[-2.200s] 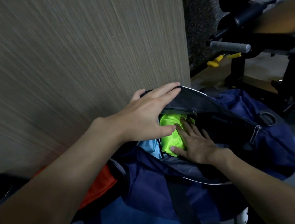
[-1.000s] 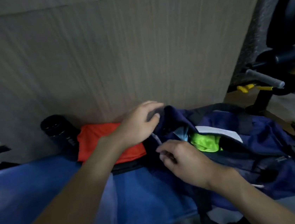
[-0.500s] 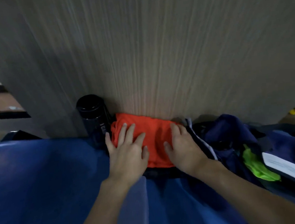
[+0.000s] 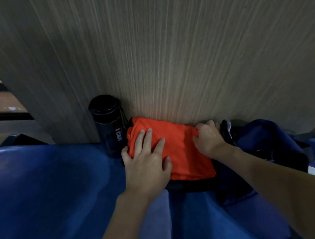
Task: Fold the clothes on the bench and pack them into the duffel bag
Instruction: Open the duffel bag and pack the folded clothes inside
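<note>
**Soft shirt, held at both ends**

We have the folded orange shirt on the surface, tight against the wall and lying on a dark garment. The bottle stands at its 9 o'clock, the bag at 3 o'clock. Our left grip lies flat on its 8 o'clock end, fingers spread. Our right grip curls round the 2 o'clock corner, pinching cloth. We judge the shirt light, limp and quick to unfold. It is best lifted level, with fingers under both short edges.
</note>
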### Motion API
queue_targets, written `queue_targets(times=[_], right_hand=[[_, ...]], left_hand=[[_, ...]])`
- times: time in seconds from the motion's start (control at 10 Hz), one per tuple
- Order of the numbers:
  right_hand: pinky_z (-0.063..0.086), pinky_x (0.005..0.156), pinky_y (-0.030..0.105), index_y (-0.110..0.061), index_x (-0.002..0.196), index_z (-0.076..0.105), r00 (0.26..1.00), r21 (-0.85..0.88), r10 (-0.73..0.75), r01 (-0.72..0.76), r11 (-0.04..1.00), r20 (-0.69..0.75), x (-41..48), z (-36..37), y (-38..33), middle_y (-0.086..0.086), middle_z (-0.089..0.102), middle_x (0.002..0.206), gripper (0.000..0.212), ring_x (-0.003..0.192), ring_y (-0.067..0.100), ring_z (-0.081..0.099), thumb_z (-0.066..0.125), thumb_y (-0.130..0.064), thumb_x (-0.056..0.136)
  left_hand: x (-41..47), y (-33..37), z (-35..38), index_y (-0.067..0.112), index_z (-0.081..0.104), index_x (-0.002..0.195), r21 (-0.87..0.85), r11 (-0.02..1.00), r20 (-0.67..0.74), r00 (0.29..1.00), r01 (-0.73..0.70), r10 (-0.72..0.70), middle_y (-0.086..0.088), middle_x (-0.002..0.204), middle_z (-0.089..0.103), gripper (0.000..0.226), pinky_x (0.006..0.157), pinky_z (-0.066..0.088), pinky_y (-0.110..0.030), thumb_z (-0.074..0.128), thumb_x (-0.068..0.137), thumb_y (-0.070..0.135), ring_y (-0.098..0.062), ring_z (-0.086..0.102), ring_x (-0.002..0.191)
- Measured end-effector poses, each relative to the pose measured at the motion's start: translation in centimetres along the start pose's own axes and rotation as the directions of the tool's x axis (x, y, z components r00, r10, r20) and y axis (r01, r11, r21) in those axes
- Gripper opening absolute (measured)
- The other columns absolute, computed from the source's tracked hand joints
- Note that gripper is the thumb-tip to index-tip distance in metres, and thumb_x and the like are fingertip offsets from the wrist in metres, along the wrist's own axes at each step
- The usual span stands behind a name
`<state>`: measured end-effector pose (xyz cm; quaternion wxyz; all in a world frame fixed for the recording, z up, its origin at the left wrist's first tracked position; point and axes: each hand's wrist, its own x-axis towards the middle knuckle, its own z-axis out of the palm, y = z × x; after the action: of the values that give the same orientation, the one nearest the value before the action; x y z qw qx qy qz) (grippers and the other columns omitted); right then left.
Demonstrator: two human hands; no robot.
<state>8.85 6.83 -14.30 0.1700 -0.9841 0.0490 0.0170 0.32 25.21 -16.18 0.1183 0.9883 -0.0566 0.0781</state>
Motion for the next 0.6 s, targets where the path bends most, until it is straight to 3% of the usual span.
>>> queue_targets(times=[0.1, 0.2, 0.3, 0.4, 0.5, 0.6], right_hand=[[0.035, 0.105, 0.037, -0.004, 0.113, 0.06, 0.999, 0.065, -0.032, 0.034, 0.997, -0.031, 0.0, -0.4, 0.1, 0.023, 0.043, 0.122, 0.022, 0.116, 0.041, 0.044, 0.053, -0.01, 0.092], [0.042, 0.079, 0.029, -0.007, 0.104, 0.05, 0.999, 0.157, -0.042, 0.04, 0.987, 0.005, -0.5, -0.9, -0.1, 0.018, 0.055, 0.104, 0.01, 0.094, 0.032, 0.056, 0.048, -0.01, 0.095], [0.04, 0.072, 0.027, -0.011, 0.103, 0.041, 0.999, 0.212, -0.042, 0.034, 0.977, 0.029, -1.0, -1.3, -0.3, 0.012, 0.056, 0.097, 0.012, 0.084, 0.023, 0.054, 0.051, -0.013, 0.096], [0.039, 0.078, 0.025, -0.004, 0.115, 0.048, 0.997, 0.199, -0.07, 0.071, 0.978, -0.011, -1.1, -1.6, -0.6, 0.015, 0.058, 0.107, 0.029, 0.1, 0.029, 0.056, 0.06, -0.011, 0.09], [0.041, 0.072, 0.022, -0.006, 0.098, 0.063, 0.993, 0.192, -0.104, 0.112, 0.975, -0.048, -1.2, -2.0, -1.2, 0.008, 0.063, 0.092, 0.015, 0.093, 0.027, 0.062, 0.063, -0.009, 0.083], [0.042, 0.066, 0.021, -0.015, 0.097, 0.064, 0.983, 0.259, -0.145, 0.171, 0.951, -0.114, -1.7, -2.8, -1.8, 0.001, 0.062, 0.084, 0.018, 0.08, 0.019, 0.061, 0.064, -0.008, 0.08]], left_hand=[[-0.1, -0.2, 0.0, 0.033, 0.027, 0.155, -0.019, 1.0, 0.004, 1.0, -0.001, 0.001, 0.0, 0.168, -0.003, 0.059, 0.117, 0.006, -0.059, 0.038, 0.1, 0.05, -0.014, -0.015, 0.152], [-0.1, -0.2, -0.2, 0.034, 0.024, 0.155, -0.011, 1.0, 0.02, 1.0, 0.005, -0.005, 0.001, 0.167, -0.005, 0.059, 0.117, 0.005, -0.058, 0.036, 0.1, 0.05, -0.014, -0.017, 0.151], [-0.2, 0.0, -0.3, 0.034, 0.022, 0.155, -0.008, 1.0, 0.031, 0.999, 0.007, -0.007, 0.001, 0.167, -0.007, 0.059, 0.118, 0.004, -0.058, 0.035, 0.1, 0.05, -0.014, -0.018, 0.151], [-0.1, 0.0, -0.5, 0.034, 0.024, 0.155, -0.018, 1.0, 0.031, 0.999, 0.005, -0.005, 0.001, 0.167, -0.006, 0.059, 0.117, 0.005, -0.058, 0.035, 0.1, 0.051, -0.014, -0.017, 0.151], [-0.1, -0.1, -0.5, 0.034, 0.024, 0.155, -0.012, 1.0, 0.041, 0.999, 0.007, -0.007, 0.001, 0.167, -0.005, 0.058, 0.117, 0.005, -0.059, 0.036, 0.1, 0.051, -0.015, -0.018, 0.151], [-0.2, -0.1, -0.5, 0.034, 0.024, 0.155, -0.036, 0.999, 0.039, 0.999, 0.011, -0.009, 0.001, 0.167, -0.006, 0.059, 0.118, 0.005, -0.059, 0.037, 0.1, 0.051, -0.014, -0.018, 0.151]])
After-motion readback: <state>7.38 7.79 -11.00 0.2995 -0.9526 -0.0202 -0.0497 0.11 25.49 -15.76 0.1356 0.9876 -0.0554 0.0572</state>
